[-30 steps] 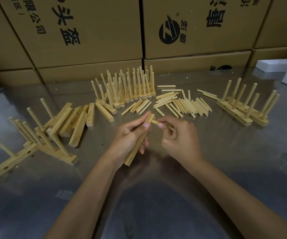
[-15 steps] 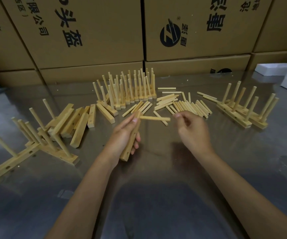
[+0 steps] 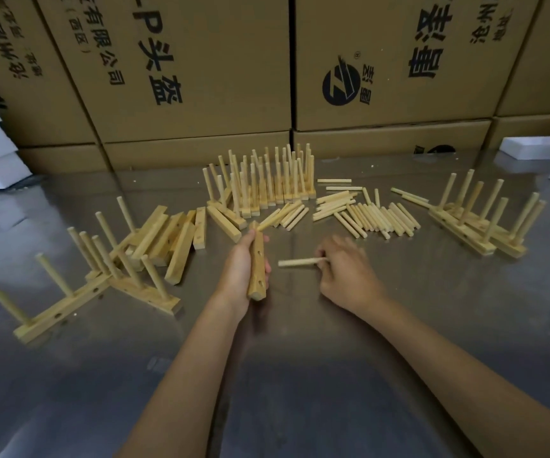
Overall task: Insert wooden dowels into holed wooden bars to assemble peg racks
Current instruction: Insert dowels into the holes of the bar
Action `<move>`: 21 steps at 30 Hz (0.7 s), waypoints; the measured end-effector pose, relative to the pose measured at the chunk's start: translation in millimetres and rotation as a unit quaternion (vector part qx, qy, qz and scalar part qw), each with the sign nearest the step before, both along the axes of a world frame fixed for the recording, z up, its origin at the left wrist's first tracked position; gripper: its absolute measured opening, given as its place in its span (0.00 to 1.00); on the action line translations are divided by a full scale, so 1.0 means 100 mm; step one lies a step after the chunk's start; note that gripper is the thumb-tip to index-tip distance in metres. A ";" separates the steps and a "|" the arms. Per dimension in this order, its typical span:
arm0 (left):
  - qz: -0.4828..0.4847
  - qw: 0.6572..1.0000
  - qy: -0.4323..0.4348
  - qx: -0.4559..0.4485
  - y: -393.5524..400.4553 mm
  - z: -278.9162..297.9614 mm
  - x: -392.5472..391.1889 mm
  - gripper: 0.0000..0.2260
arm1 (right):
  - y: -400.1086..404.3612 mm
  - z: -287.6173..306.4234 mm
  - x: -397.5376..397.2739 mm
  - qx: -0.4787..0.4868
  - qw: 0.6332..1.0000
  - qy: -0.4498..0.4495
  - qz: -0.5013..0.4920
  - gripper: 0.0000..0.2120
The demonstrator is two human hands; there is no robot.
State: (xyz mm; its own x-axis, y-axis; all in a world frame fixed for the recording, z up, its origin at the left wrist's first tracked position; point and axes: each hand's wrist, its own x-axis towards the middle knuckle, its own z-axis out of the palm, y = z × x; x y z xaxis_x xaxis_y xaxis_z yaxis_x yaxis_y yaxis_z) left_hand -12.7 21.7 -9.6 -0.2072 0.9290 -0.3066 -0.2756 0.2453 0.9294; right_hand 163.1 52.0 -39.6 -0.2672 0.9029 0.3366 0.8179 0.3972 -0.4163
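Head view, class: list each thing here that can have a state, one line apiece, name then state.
Left hand: grips the bar.
Bar: held, one dowel in its far end, two holes showing empty.
Right hand: pinches a loose dowel.
Loose dowel: held level, not inserted.
Dowel pile: lying loose on the table.
Left rack: partly pegged, holes open.
Right racks: pegged, standing.

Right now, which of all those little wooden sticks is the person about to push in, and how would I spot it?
Start at the shiny metal table, near its middle, where the two hands work. The right hand pinches one dowel by its end, level and pointing toward the holed bar in the left hand. Unlike the loose dowels behind, it is off the table.
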 end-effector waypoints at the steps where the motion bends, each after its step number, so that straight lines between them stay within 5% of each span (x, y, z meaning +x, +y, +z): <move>1: 0.002 1.000 0.002 -0.001 0.00 0.00 0.00 0.18 | -0.10 0.01 0.03 -0.012 0.999 0.028 0.030 0.11; 6: -0.006 0.999 0.036 -0.003 0.05 -0.03 0.04 0.16 | -0.32 0.10 0.08 -0.021 0.982 0.134 0.132 0.22; 14: -0.047 0.999 0.023 -0.011 0.09 -0.04 0.10 0.17 | -0.32 0.09 0.03 -0.013 0.989 0.141 0.047 0.09; 21: -0.085 0.996 0.026 -0.001 0.07 -0.07 0.15 0.18 | -0.33 0.13 0.03 0.007 0.986 0.125 0.111 0.10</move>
